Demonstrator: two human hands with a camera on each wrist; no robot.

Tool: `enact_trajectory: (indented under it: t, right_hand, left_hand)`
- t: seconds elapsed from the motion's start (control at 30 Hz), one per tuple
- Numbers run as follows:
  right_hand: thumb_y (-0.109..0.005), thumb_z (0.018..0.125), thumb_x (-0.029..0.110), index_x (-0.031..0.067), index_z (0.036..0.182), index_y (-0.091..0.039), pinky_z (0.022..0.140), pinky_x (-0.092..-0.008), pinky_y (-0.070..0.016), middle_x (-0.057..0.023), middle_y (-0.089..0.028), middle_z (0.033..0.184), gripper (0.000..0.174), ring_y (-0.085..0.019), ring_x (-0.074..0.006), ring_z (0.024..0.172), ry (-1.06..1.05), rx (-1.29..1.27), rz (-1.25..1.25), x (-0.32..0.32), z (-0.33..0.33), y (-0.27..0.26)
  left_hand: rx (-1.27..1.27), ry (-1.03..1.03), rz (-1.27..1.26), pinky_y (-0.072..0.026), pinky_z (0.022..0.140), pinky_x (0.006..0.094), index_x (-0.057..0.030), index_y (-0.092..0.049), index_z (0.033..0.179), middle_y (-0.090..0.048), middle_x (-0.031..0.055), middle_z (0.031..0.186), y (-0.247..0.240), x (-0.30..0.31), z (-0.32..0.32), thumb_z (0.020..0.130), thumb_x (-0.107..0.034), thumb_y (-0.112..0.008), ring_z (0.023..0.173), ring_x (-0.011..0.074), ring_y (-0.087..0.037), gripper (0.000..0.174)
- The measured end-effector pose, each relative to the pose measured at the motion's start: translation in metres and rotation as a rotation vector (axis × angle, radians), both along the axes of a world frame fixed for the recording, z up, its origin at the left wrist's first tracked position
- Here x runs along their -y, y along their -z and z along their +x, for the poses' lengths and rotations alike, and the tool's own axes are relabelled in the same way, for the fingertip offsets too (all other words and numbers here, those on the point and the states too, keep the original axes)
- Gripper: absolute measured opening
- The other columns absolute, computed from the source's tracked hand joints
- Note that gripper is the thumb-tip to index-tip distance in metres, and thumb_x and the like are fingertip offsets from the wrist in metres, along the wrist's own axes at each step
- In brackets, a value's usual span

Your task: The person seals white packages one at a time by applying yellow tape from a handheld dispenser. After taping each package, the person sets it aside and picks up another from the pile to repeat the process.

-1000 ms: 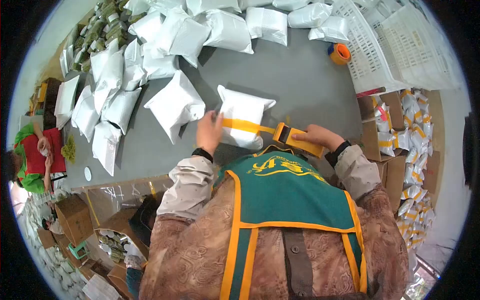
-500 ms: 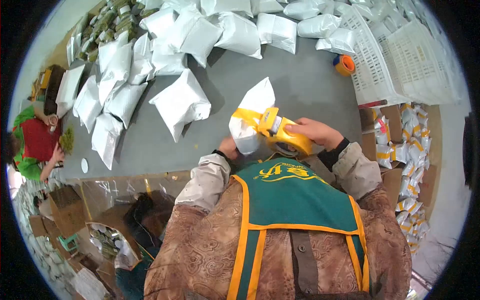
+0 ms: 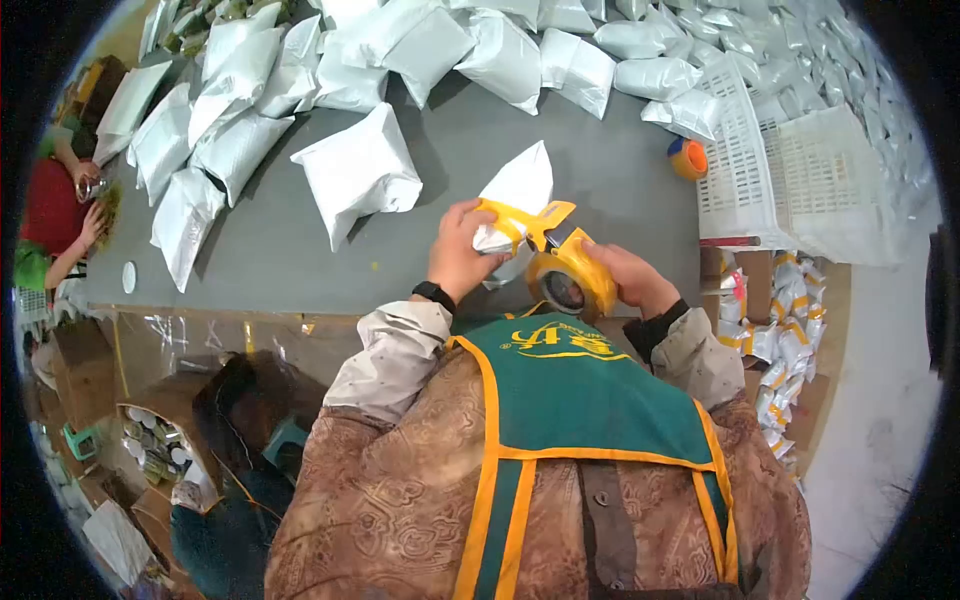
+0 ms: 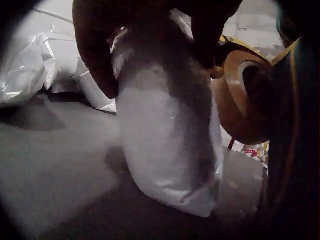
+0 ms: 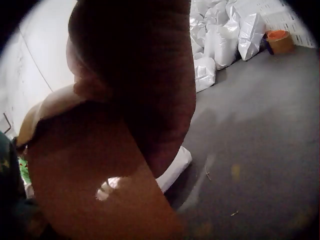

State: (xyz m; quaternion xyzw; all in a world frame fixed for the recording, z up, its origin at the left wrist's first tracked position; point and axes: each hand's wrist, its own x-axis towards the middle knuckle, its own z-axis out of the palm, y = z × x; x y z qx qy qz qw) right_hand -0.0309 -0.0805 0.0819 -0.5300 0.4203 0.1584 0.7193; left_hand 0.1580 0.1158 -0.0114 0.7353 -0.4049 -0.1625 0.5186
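Observation:
The left hand point(image 3: 461, 250) grips a white package point(image 3: 522, 181) from its left side, and in the left wrist view thumb and fingers straddle the package point(image 4: 165, 130). Yellow tape crosses the package and runs to a yellow tape dispenser point(image 3: 572, 275) just right of it. Curled round the dispenser's right side is the right hand point(image 3: 634, 277). In the right wrist view the hand point(image 5: 135, 75) is dark and close, with the tape roll point(image 5: 95, 165) below it. The package is tilted up off the grey table point(image 3: 440, 150).
A single white package point(image 3: 360, 175) lies left of the hands, with many more piled along the far side. An orange tape roll point(image 3: 688, 158) stands near white plastic baskets point(image 3: 740, 170) at the right. Taped packages point(image 3: 790, 330) fill boxes below. Another person's hands point(image 3: 92, 222) show at far left.
The package has been turned and tilted up from lying flat. The left hand has moved from its near side up to its left side. The dispenser has come close against the package and rotated.

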Motion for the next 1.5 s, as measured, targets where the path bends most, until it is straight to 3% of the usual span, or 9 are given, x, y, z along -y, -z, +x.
enact_trajectory:
  t: [0.33,0.43,0.57,0.83,0.97,1.1,1.13,1.27,1.5]
  right_hand:
    - [-0.054,0.094,0.041,-0.0046,0.111,-0.06,0.065,-0.0274,-0.0522,-0.0086,-0.068,0.091,0.049,-0.065,-0.0149,0.073,0.091,-0.018,-0.101,-0.011,-0.043,-0.055]
    - [-0.058,0.092,0.042,-0.0057,0.113,-0.058,0.068,-0.0265,-0.0514,-0.0091,-0.067,0.093,0.052,-0.064,-0.0142,0.077,0.015,-0.067,-0.078,-0.003,-0.063,-0.049]
    - [-0.06,0.091,0.045,-0.0061,0.115,-0.058,0.072,-0.0259,-0.0502,-0.0096,-0.067,0.095,0.056,-0.064,-0.0142,0.081,0.034,-0.105,-0.116,-0.007,-0.071,-0.043]
    - [-0.062,0.086,0.052,-0.0068,0.119,-0.055,0.075,-0.0275,-0.0483,-0.0119,-0.063,0.102,0.068,-0.059,-0.0157,0.089,-0.09,-0.161,-0.255,0.001,-0.058,-0.005]
    - [-0.063,0.086,0.049,-0.0086,0.119,-0.052,0.07,-0.0275,-0.0507,-0.0128,-0.064,0.099,0.067,-0.062,-0.0165,0.084,0.003,-0.049,-0.14,-0.022,-0.013,-0.023]
    - [-0.063,0.088,0.044,-0.0092,0.115,-0.053,0.063,-0.0268,-0.0518,-0.0126,-0.065,0.094,0.061,-0.064,-0.0165,0.074,0.082,0.041,-0.014,-0.016,-0.001,-0.008]
    - [-0.063,0.089,0.045,-0.0089,0.116,-0.053,0.065,-0.0262,-0.0511,-0.0117,-0.065,0.095,0.061,-0.063,-0.0151,0.076,0.047,0.024,-0.017,-0.012,0.002,-0.009]
    - [-0.062,0.089,0.045,-0.0067,0.106,-0.059,0.059,-0.0282,-0.0516,-0.0113,-0.067,0.085,0.055,-0.065,-0.0172,0.065,-0.008,-0.019,-0.06,-0.014,0.009,-0.016]
    - [-0.061,0.086,0.053,-0.0058,0.106,-0.062,0.06,-0.0271,-0.0492,-0.0099,-0.067,0.081,0.062,-0.064,-0.0157,0.069,-0.022,-0.066,-0.208,-0.017,0.003,-0.031]
  left_hand:
    - [-0.085,-0.154,-0.172,-0.0476,0.091,0.0358,-0.0064,-0.056,0.101,-0.059,0.0124,0.114,0.013,0.006,0.018,0.058,-0.002,-0.086,0.105,0.0277,-0.058,0.053]
    - [-0.871,-0.243,-0.211,-0.0502,0.083,0.0311,-0.0054,-0.058,0.097,-0.063,0.0104,0.101,0.023,0.007,0.028,0.059,-0.004,-0.086,0.09,0.0208,-0.062,0.047]
    - [-1.102,-0.255,-0.169,-0.0502,0.07,0.0292,-0.0001,-0.057,0.101,-0.064,0.0094,0.095,0.029,0.001,0.035,0.067,-0.003,-0.082,0.083,0.0161,-0.062,0.042]
    - [-1.447,-0.147,-0.078,-0.0537,0.068,0.0353,-0.0045,-0.049,0.124,-0.065,0.0071,0.106,0.049,-0.01,0.029,0.083,-0.026,-0.073,0.092,0.0205,-0.065,0.052]
    - [-1.798,0.069,-0.132,-0.0547,0.076,0.0411,-0.0131,-0.043,0.137,-0.058,0.0079,0.124,0.067,-0.005,-0.001,0.093,-0.052,-0.049,0.109,0.023,-0.059,0.059]
    - [-1.278,0.017,0.47,-0.0467,0.092,0.052,-0.0107,-0.041,0.139,-0.054,0.0137,0.128,0.07,-0.007,0.018,0.094,-0.053,-0.046,0.116,0.0323,-0.055,0.062]
    - [-0.855,-0.132,0.239,-0.0386,0.102,0.0522,-0.0074,-0.034,0.143,-0.044,0.018,0.138,0.065,-0.007,0.02,0.086,-0.043,-0.063,0.126,0.0372,-0.045,0.073]
    - [0.111,0.299,0.114,-0.0292,0.11,0.0463,-0.0092,-0.021,0.148,-0.015,0.0226,0.151,-0.008,-0.021,0.033,0.063,-0.021,-0.083,0.139,0.0372,-0.022,0.105]
    - [-0.014,0.352,-0.046,-0.0393,0.103,0.0384,-0.0082,-0.046,0.132,-0.052,0.0153,0.126,0.001,0.02,0.018,0.056,-0.014,-0.086,0.118,0.0315,-0.05,0.086]
